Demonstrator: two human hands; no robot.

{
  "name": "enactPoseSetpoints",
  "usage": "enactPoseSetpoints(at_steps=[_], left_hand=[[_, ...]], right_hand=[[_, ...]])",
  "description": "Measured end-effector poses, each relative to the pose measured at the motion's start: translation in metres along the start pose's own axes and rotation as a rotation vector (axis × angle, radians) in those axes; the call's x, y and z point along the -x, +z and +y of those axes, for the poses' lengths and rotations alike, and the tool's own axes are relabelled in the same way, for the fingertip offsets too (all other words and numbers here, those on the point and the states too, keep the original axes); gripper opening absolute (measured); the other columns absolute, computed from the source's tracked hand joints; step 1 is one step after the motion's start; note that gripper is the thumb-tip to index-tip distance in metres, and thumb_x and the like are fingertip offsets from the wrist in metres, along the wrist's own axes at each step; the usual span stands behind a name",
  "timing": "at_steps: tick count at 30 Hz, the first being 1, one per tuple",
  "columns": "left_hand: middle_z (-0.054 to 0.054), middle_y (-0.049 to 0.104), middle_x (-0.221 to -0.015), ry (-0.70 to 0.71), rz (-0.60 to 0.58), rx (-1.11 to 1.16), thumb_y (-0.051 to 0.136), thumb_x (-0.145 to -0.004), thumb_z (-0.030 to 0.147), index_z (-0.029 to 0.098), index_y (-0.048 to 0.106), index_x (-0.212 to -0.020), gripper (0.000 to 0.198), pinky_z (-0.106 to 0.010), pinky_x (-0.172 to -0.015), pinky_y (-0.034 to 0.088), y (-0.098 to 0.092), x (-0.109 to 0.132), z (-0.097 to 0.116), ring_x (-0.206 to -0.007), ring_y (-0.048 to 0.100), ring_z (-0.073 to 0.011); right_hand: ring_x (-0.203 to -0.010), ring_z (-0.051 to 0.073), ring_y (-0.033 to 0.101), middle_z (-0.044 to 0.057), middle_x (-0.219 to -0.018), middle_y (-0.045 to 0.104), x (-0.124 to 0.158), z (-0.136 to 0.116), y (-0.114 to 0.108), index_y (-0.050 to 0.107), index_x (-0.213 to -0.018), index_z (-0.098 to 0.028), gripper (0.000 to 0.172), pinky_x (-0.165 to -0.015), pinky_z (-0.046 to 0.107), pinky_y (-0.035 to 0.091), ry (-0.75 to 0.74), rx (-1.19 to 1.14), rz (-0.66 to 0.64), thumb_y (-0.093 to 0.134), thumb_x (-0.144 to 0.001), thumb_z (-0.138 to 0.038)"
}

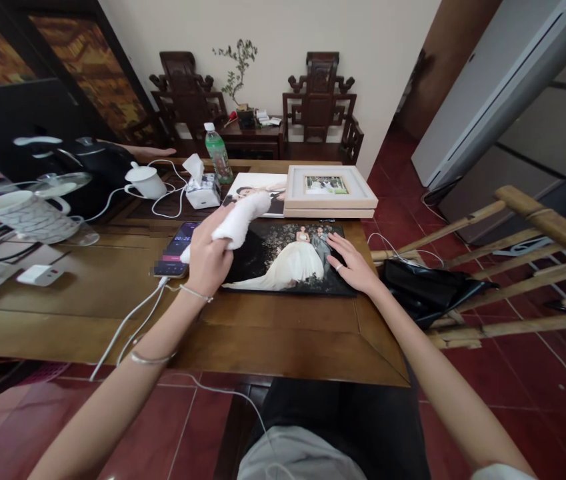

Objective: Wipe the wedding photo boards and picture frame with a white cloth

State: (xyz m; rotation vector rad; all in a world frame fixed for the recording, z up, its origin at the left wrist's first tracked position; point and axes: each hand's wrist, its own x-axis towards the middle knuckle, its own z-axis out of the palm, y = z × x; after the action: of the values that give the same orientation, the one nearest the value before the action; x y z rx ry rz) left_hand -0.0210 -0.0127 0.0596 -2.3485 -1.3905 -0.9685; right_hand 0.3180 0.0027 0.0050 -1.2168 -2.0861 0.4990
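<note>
the left hand (210, 257) grips a white cloth (243, 221) at the left end of the photo panel (290, 260). the right hand (353, 263), fingers slightly spread, rests at its right edge. the panel lies on a wooden table (283, 337); carved chairs (323, 107) stand by a pale wall (283, 27).

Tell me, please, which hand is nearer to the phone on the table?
Left. The left hand, gripping a white cloth, is just right of the phone; the right hand is farther right, at the photo's right end.
</note>
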Motion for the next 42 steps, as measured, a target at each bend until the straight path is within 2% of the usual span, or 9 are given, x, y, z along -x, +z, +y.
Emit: enactPoseSetpoints(at_steps=[3, 5, 9, 14, 20, 24, 29, 34, 42], left_hand=[[-0.006, 0.040, -0.152, 0.013, 0.024, 0.001, 0.039, -0.079, 0.002, 0.019, 0.050, -0.135, 0.059, -0.048, -0.115, 0.033, 0.006, -0.007, 0.004, -0.142, 0.032, -0.0252], [-0.008, 0.037, -0.153, 0.024, -0.055, 0.014, 0.038, -0.079, 0.002, 0.016, 0.054, -0.131, 0.057, -0.049, -0.115, 0.033, 0.017, -0.005, 0.006, -0.142, 0.031, -0.0265], [-0.010, 0.036, -0.153, 0.044, -0.202, -0.015, 0.038, -0.076, -0.003, 0.013, 0.067, -0.102, 0.042, -0.048, -0.113, 0.034, 0.033, 0.007, 0.007, -0.142, 0.031, -0.0287], [-0.009, 0.029, -0.156, 0.049, -0.307, -0.090, 0.042, -0.073, -0.004, 0.013, 0.068, -0.075, 0.032, -0.053, -0.102, 0.040, 0.032, 0.005, 0.012, -0.141, 0.032, -0.0341], [-0.015, 0.061, -0.130, 0.079, -0.291, -0.062, 0.052, -0.077, 0.006, 0.015, 0.071, -0.080, 0.021, -0.053, -0.105, 0.041, 0.030, 0.012, 0.013, -0.128, 0.051, -0.0332], [-0.021, 0.058, -0.128, 0.190, -0.367, -0.104, 0.049, -0.083, 0.004, 0.013, 0.067, -0.072, 0.023, -0.049, -0.095, 0.049, 0.015, 0.026, 0.024, -0.117, 0.058, -0.0332], [-0.016, 0.047, -0.144, 0.244, -0.454, -0.092, 0.049, -0.080, -0.001, 0.015, 0.066, -0.075, 0.024, -0.053, -0.091, 0.050, 0.001, 0.021, 0.029, -0.120, 0.053, -0.0345], [-0.017, 0.043, -0.148, 0.226, -0.513, -0.009, 0.039, -0.071, -0.007, 0.013, 0.064, -0.080, 0.033, -0.066, -0.109, 0.029, 0.016, -0.009, 0.005, -0.141, 0.033, -0.0344], [-0.015, 0.041, -0.149, 0.207, -0.544, -0.012, 0.038, -0.070, -0.004, 0.012, 0.068, -0.090, 0.039, -0.062, -0.111, 0.028, 0.033, -0.028, -0.004, -0.142, 0.031, -0.0320]], right_hand=[[-0.143, 0.027, 0.030, 0.006, -0.148, 0.046, 0.000, -0.003, -0.001, 0.051, -0.138, -0.028, 0.050, -0.117, 0.055, 0.024, -0.002, -0.009, -0.003, 0.052, -0.091, -0.042], [-0.143, 0.027, 0.031, 0.006, -0.147, 0.047, 0.000, -0.005, -0.002, 0.052, -0.138, -0.028, 0.050, -0.116, 0.055, 0.025, 0.000, -0.014, 0.001, 0.055, -0.089, -0.042], [-0.142, 0.026, 0.033, 0.006, -0.146, 0.048, 0.000, -0.007, -0.004, 0.054, -0.136, -0.028, 0.049, -0.116, 0.053, 0.026, 0.005, -0.015, 0.020, 0.056, -0.089, -0.041], [-0.142, 0.026, 0.032, 0.008, -0.147, 0.047, 0.000, -0.005, -0.003, 0.053, -0.137, -0.026, 0.052, -0.116, 0.053, 0.026, -0.014, 0.000, 0.013, 0.058, -0.088, -0.041], [-0.144, 0.025, 0.029, 0.006, -0.149, 0.044, 0.001, -0.005, -0.005, 0.050, -0.139, -0.029, 0.053, -0.117, 0.054, 0.024, 0.003, 0.005, -0.017, 0.056, -0.089, -0.046], [-0.144, 0.026, 0.027, 0.007, -0.150, 0.042, 0.001, -0.006, -0.005, 0.049, -0.140, -0.027, 0.055, -0.117, 0.054, 0.024, -0.003, 0.007, -0.033, 0.054, -0.090, -0.048], [-0.144, 0.027, 0.027, 0.006, -0.151, 0.041, 0.000, -0.005, -0.003, 0.048, -0.141, -0.029, 0.056, -0.117, 0.055, 0.023, -0.013, 0.010, -0.038, 0.054, -0.089, -0.050], [-0.144, 0.027, 0.027, 0.007, -0.151, 0.042, 0.001, -0.004, -0.004, 0.049, -0.140, -0.027, 0.057, -0.117, 0.054, 0.023, -0.018, 0.031, -0.052, 0.054, -0.089, -0.051], [-0.144, 0.027, 0.027, 0.005, -0.151, 0.042, 0.001, -0.006, -0.005, 0.049, -0.140, -0.030, 0.057, -0.117, 0.055, 0.022, -0.002, 0.005, -0.043, 0.055, -0.088, -0.051]])
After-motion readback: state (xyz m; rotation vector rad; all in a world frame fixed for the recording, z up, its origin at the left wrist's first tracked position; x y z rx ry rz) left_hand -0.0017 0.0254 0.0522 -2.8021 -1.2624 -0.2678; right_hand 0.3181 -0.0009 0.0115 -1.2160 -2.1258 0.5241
